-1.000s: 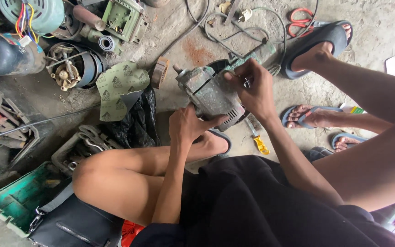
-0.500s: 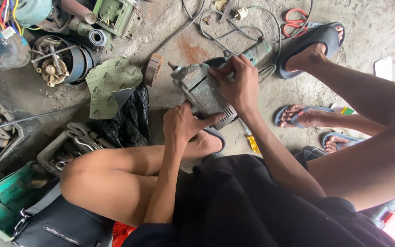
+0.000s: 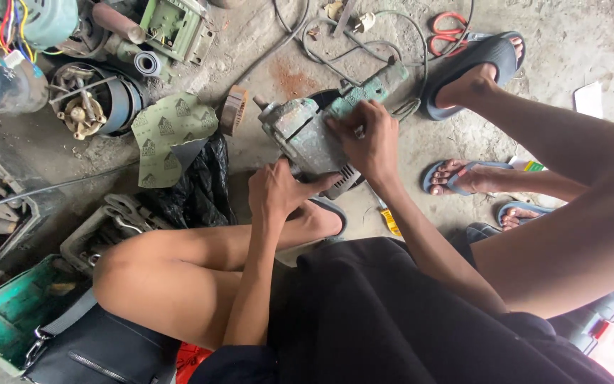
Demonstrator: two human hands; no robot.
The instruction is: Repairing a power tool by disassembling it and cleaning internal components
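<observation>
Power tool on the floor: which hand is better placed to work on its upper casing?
Probably the right hand: its fingers already lie on top of the green power tool, while the left hand braces its lower edge.

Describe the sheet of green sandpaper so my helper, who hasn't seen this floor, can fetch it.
Start at the worn green-grey power tool that the left hand and right hand hold on the concrete floor. Beside it, past the small round rusty ring, the olive-green sandpaper sheet lies flat, its lower corner torn, above the crumpled black plastic bag. It is the only thin paper there among metal motor parts.
</observation>
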